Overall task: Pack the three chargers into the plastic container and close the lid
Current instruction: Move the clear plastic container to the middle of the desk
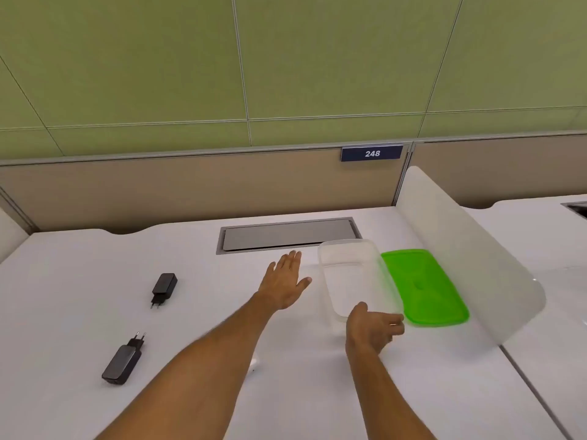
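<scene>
The clear plastic container stands open on the white desk, right of centre. Its green lid lies flat just to its right. My right hand grips the container's near rim, thumb over the edge and fingers curled. My left hand is spread flat just left of the container and holds nothing. A black charger lies at the left with its prongs toward me. A second black charger lies nearer, prongs pointing away. A small white thing peeks out beside my left forearm; most of it is hidden.
A grey cable hatch is set into the desk behind the container. A translucent divider rises along the desk's right side, right next to the lid. A brown partition with a "248" sign closes the back.
</scene>
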